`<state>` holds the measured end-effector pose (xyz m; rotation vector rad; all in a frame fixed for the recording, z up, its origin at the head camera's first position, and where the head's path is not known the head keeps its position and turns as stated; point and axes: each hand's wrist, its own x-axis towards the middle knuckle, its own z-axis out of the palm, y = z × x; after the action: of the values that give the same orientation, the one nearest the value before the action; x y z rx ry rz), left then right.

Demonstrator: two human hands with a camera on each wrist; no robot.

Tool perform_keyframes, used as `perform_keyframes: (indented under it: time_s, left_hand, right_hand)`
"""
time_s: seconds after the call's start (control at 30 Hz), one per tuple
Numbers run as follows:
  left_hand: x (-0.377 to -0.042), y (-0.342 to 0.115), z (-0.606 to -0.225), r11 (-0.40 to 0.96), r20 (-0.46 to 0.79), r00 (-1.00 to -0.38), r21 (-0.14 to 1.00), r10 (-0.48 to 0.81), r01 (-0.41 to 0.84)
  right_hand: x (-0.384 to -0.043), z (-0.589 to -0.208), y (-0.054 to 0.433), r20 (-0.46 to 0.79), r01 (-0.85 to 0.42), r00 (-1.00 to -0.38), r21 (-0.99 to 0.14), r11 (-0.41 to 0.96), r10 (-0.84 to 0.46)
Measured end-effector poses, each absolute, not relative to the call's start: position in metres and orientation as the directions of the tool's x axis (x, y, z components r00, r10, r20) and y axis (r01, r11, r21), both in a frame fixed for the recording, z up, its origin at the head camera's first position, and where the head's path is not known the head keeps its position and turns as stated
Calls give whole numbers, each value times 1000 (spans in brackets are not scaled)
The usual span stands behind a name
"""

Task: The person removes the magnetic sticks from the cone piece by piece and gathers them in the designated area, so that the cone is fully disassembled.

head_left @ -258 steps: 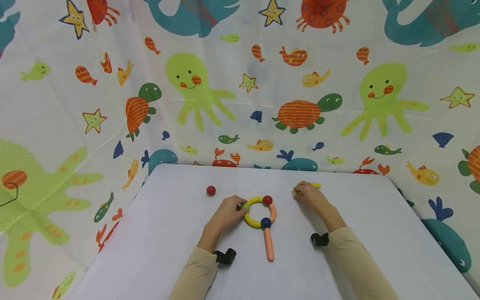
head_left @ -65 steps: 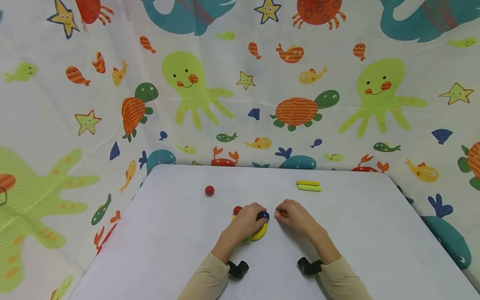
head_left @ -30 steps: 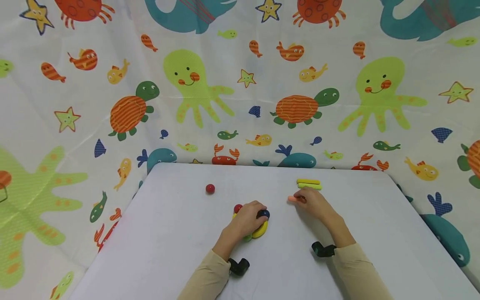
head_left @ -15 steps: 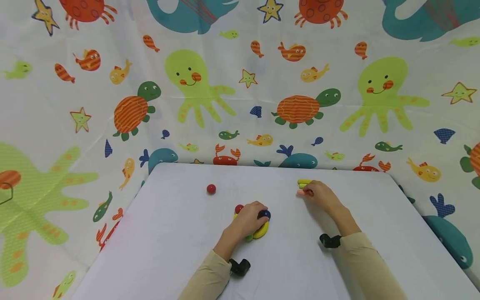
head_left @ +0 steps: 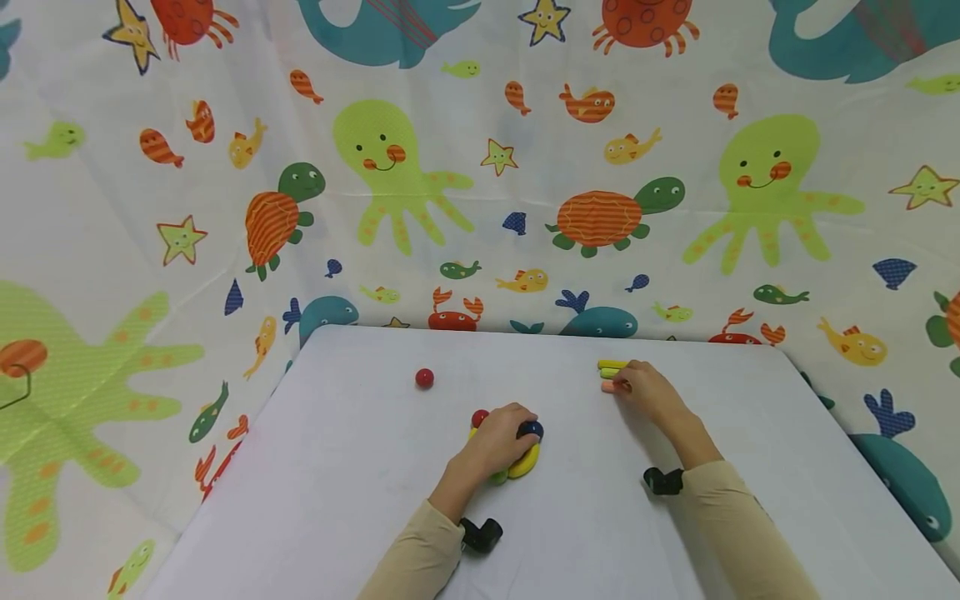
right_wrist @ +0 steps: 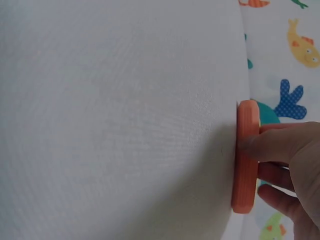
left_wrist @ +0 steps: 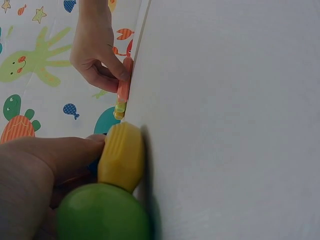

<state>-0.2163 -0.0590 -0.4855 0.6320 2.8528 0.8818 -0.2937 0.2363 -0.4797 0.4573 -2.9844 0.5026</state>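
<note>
My left hand [head_left: 489, 442] grips a small construction of toy balls and curved rods on the white table. A blue ball [head_left: 532, 430] sits by my thumb and fingertips, with a red ball [head_left: 480, 417] beyond the hand. Yellow curved rod [left_wrist: 121, 155] and green ball [left_wrist: 102, 212] join end to end under the thumb; the hand hides the rest. At the back right, my right hand [head_left: 651, 392] pinches a straight salmon rod [right_wrist: 246, 160] between thumb and fingers. That rod lies alongside a lime rod [head_left: 608, 373] and a yellow rod [head_left: 611, 364], both partly hidden.
A loose red ball [head_left: 424, 378] lies toward the back left of the white table [head_left: 337, 483]. Behind the table's far edge hangs a curtain [head_left: 480, 208] printed with sea animals. Black wrist cameras [head_left: 482, 535] are strapped to both arms.
The salmon rod, earlier attached to the ring, has gone with my right hand to the back right, beside the lime and yellow rods. My left hand has stayed on the ring since 2.2 s ago.
</note>
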Motion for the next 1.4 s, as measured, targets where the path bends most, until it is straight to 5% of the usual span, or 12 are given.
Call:
perform_keyframes:
  time_s: [1.4]
  left_hand:
    - [-218,-60,-486,751,45,-909,547,415,369]
  right_hand:
    - [-303,-479,237,192,-349,-931,-214,912,-311]
